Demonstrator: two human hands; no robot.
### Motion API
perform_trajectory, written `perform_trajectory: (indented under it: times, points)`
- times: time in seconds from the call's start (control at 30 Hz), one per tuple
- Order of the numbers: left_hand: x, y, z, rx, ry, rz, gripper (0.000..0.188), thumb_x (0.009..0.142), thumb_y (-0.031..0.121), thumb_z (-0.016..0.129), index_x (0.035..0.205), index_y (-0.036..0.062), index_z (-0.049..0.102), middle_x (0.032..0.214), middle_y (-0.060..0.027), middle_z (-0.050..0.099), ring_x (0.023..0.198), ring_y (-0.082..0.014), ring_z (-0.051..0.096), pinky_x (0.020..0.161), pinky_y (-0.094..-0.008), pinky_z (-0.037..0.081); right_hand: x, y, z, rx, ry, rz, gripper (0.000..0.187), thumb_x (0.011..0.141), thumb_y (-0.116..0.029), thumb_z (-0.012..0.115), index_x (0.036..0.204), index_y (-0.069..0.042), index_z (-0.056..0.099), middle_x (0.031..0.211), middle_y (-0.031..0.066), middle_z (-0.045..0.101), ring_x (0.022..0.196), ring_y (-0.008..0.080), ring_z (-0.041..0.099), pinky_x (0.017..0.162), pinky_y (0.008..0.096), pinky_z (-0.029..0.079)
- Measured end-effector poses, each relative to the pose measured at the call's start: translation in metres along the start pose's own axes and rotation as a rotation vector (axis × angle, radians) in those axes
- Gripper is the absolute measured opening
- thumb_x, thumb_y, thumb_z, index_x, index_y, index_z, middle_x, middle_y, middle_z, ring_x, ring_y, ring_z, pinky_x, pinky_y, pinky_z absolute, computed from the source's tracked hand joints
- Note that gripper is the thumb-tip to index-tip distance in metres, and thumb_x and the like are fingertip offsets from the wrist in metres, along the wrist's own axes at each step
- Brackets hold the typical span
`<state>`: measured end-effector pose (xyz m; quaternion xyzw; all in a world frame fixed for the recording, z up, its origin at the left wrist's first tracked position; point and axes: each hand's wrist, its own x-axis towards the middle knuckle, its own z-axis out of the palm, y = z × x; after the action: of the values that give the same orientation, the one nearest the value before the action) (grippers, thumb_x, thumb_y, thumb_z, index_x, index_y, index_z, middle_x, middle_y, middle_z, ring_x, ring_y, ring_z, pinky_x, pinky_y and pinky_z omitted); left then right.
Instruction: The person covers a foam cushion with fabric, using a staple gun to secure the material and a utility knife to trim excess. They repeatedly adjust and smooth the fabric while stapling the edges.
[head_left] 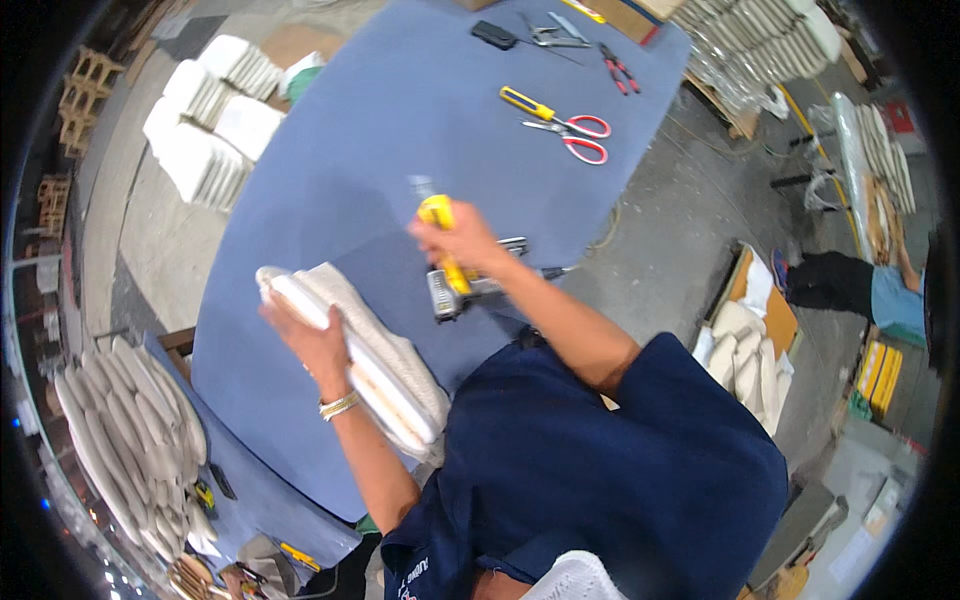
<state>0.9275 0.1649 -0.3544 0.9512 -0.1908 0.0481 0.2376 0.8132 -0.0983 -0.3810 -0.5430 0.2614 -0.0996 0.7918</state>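
Observation:
My left hand (313, 345), a bracelet on its wrist, steadies a long upholstered panel (385, 385) tilted on its edge, fingers along its far end. Off-white fabric covers the panel, and a pale strip runs along its upward edge. My right hand (462, 240) is closed around a yellow-handled tool (437, 212), raised over the blue table to the right of the panel. The tool's tip is smeared by motion, so its kind is unclear. Just below that hand lies a silver staple gun (445, 300), partly hidden by the hand and forearm.
On the blue table (340, 160) lie red-handled scissors (575, 135), a yellow-handled screwdriver (527, 103), red pliers (620, 70) and a black case (494, 35). Stacked pale panels (130, 430) stand at left, white cushions (215, 120) far left. A person (850, 285) works at right.

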Motion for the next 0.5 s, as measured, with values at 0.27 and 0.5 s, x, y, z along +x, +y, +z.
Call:
perform_trajectory:
  times: [0.27, 0.5]
  points:
    - [-0.025, -0.074, -0.028, -0.442, 0.047, -0.485, 0.097, 0.09, 0.026, 0.078, 0.159, -0.0082, 0.018, 0.158, -0.0272, 0.036, 0.141, -0.0341, 0.043, 0.119, -0.0393, 0.034, -0.227, 0.132, -0.33, -0.805, 0.533, 0.759, 0.02, 0.089, -0.02, 0.068, 0.077, -0.004, 0.066, 0.066, 0.0083, 0.066, 0.061, 0.0202, 0.066, 0.058, 0.0388, 0.052]
    - [-0.048, -0.109, -0.07, -0.707, -0.02, -0.629, 0.045, 0.097, 0.021, 0.071, 0.131, -0.0076, 0.06, 0.122, -0.0173, 0.068, 0.101, -0.0215, 0.066, 0.09, -0.0356, 0.053, -0.126, 0.089, -0.439, -0.221, 1.007, 0.214, 0.017, 0.101, -0.023, 0.064, 0.106, -0.007, 0.065, 0.086, 0.0082, 0.071, 0.056, 0.0183, 0.062, 0.049, 0.0357, 0.05]
